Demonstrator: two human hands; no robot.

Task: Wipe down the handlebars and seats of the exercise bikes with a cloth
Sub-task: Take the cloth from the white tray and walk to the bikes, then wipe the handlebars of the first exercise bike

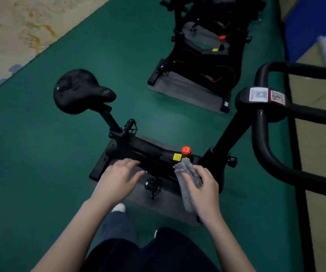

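I see my left hand [117, 181] held flat with the fingers straight and slightly spread, gripping nothing, over the frame of the nearest exercise bike [150, 152]; I cannot tell whether the fingertips touch it. My right hand [205, 193] grips a folded grey cloth [187, 167], with the thumb and fingers curled around its middle. One end of the cloth sticks up just beside the red knob [186, 150] and the yellow label [177, 157], and the other end hangs down below my palm. The black saddle [79, 91] stands on its post to the upper left, well apart from both hands. The black handlebars [266, 154] curve along the right side, with white and red stickers [266, 95] on their hub, and the cloth is not on them. A pedal [154, 185] shows between my hands, above the grey mat [168, 205] under the bike. A second bike [207, 52] stands farther off on the green floor [40, 173].
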